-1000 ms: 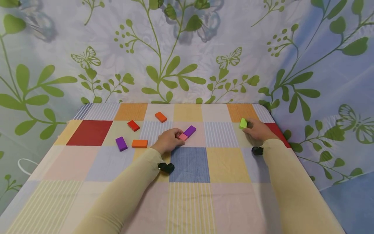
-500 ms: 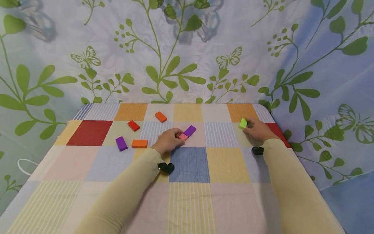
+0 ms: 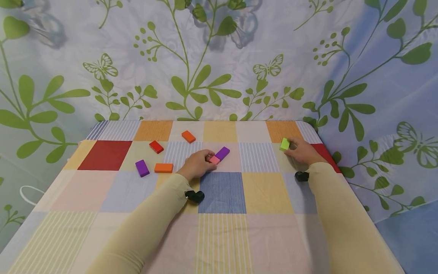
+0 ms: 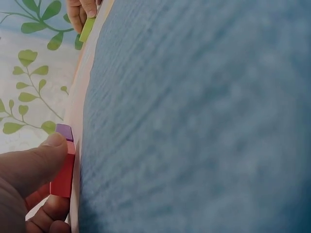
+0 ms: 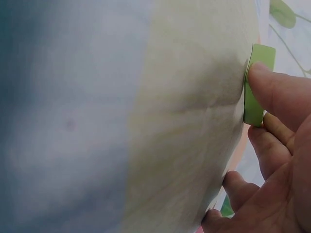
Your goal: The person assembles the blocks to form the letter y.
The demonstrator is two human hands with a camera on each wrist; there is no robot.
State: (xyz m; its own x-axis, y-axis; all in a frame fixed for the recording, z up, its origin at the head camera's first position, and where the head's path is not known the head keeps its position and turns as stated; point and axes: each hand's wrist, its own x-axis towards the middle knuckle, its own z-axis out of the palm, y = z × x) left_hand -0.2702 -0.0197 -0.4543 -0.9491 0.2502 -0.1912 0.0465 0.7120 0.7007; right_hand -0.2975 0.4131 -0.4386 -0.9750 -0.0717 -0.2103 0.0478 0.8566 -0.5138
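My left hand [image 3: 197, 164] pinches a pink block [image 3: 215, 160] between thumb and fingers near the middle of the table. The block's far end meets a purple block [image 3: 223, 153]; in the left wrist view the pink block [image 4: 62, 174] looks redder, with the purple one [image 4: 64, 131] just past the thumb. Over at the right, my right hand [image 3: 302, 151] holds a lime green block [image 3: 284, 144] at the table's far right part. The right wrist view has the thumb on the green block's [image 5: 260, 92] near face and a fingertip at its lower end.
Left of my left hand lie an orange block [image 3: 163, 168], a second purple block [image 3: 142, 168], a red block [image 3: 156, 147] and another orange block [image 3: 188, 137]. A patchwork cloth [image 3: 219, 192] covers the table. A leaf-print curtain [image 3: 219, 57] hangs behind it.
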